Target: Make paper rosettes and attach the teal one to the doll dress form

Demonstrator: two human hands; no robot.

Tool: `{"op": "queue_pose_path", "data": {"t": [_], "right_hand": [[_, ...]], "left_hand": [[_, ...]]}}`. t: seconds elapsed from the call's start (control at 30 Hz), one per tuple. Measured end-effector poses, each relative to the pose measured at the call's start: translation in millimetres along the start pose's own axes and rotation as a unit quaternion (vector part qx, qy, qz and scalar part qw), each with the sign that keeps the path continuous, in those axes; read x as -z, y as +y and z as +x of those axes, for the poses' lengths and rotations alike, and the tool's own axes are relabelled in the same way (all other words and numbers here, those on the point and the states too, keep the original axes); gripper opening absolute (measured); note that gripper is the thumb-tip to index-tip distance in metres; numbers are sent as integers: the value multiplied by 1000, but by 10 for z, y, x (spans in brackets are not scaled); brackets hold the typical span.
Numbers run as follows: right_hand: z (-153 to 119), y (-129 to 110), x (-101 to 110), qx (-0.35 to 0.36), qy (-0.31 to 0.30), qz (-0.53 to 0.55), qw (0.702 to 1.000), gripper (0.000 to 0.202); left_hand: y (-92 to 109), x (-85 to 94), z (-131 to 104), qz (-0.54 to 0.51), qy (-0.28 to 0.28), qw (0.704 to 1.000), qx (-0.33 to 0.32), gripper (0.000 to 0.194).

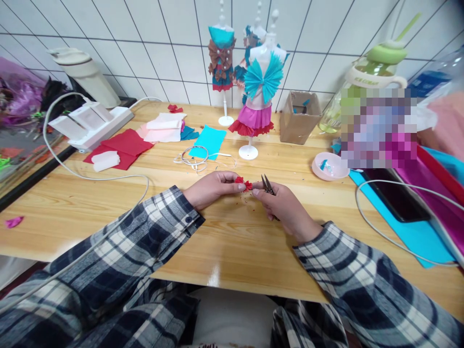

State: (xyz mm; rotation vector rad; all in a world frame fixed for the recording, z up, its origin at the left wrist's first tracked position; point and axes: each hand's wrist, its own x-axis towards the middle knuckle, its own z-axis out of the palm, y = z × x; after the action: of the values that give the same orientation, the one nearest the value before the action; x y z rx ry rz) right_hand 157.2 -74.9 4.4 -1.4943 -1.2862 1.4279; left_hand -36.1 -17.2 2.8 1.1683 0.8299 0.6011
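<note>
Between my two hands is a small red paper bow (248,185), pleated and pinched at its middle. My left hand (213,187) grips its left side between thumb and fingers. The fingertips of my right hand (286,205) touch or nearly touch its right side. Small dark scissors (267,184) are tucked in my right hand, blades pointing up and away from me. Tiny scraps lie on the table below the bow. Just beyond my hands are a coil of thin wire (195,155) and a turquoise paper sheet (209,141).
Small dress forms in paper outfits (264,79) stand by the tiled wall. A cardboard box (300,118) and a pink bowl (329,166) are to their right. Red paper (126,147) and a white power strip (101,128) lie left. A phone (395,195) rests on turquoise paper; white cables cross both sides.
</note>
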Motion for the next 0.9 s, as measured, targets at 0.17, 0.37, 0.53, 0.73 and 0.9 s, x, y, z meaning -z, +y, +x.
{"op": "queue_pose_path", "data": {"t": [0.17,0.37,0.53,0.73,0.9], "right_hand": [[0,8,2,1,-8,-9,1000,37],[-4,-4,7,5,-4,-1,1000,29],[-22,-55,6,-29,-13,16,999,31],[-48,-90,-19,-18,-25,-3,1000,35],[-52,-55,-48,23,-61,-92,994,41]], "left_hand": [[8,-8,-11,29,-3,1000,4,26],[-4,1,2,5,0,1000,8,26],[-19,13,16,-52,10,999,8,24],[10,-9,12,-88,9,996,5,21],[10,-7,16,-89,0,996,8,22]]}}
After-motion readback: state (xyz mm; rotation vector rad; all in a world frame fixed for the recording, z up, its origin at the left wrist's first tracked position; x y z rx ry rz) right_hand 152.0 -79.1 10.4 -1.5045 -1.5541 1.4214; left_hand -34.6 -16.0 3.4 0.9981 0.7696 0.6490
